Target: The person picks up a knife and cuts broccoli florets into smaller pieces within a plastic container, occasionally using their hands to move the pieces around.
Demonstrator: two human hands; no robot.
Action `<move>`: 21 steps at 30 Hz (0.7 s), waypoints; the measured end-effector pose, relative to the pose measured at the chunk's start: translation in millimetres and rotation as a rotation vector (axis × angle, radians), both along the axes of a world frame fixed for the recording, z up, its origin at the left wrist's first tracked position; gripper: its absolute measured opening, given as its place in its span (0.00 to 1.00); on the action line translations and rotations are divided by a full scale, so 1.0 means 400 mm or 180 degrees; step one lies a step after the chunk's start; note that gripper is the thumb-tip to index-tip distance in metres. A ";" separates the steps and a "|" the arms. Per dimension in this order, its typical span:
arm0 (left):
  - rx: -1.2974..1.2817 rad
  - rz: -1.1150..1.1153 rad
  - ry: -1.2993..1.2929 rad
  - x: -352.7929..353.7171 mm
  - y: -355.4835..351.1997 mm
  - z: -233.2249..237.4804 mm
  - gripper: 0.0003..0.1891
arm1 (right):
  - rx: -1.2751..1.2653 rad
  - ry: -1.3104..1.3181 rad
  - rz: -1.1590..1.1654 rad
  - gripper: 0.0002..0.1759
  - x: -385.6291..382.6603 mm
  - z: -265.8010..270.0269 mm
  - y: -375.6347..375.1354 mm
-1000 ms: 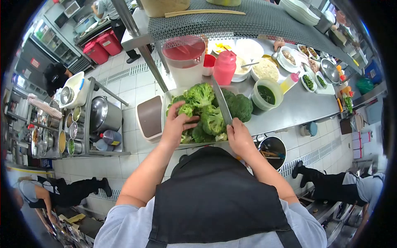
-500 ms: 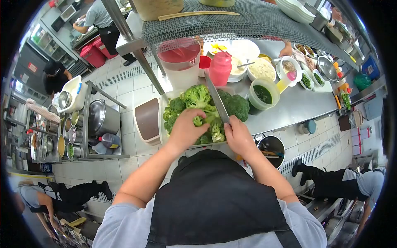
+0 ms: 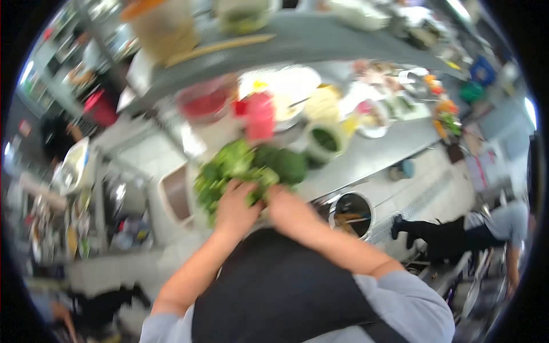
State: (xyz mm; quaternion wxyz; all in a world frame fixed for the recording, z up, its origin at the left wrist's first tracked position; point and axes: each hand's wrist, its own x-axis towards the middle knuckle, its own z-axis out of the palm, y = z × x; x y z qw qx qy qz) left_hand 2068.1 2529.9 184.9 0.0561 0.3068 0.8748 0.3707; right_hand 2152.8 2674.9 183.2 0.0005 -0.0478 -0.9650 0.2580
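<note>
Motion smears the whole view. A heap of green broccoli (image 3: 231,163) fills a pale container, close in front of my black apron. My left hand (image 3: 237,206) sits at the heap's near side, fingers curled around a broccoli piece. Close on its right, my right hand (image 3: 289,210) is closed with its fingertips against the broccoli; what it grips is hidden, and no knife blade can be made out. Large dark green broccoli heads (image 3: 286,164) lie beyond the right hand. Behind them stands a pink squeeze bottle (image 3: 260,117).
A tub of dark green liquid (image 3: 323,140) stands right of the broccoli on the steel counter (image 3: 377,150). Overhead runs a shelf (image 3: 309,43) with containers. A pot holding utensils (image 3: 350,216) is below right. Another person (image 3: 480,231) is at far right.
The view has swung and blurred. My right hand has come in beside my left at the broccoli; the knife it held upright is no longer discernible.
</note>
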 end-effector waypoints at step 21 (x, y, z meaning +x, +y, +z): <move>0.0452 -0.0655 0.1294 0.039 -0.035 -0.050 0.14 | -0.0536 0.0366 -0.0180 0.12 0.003 -0.053 0.016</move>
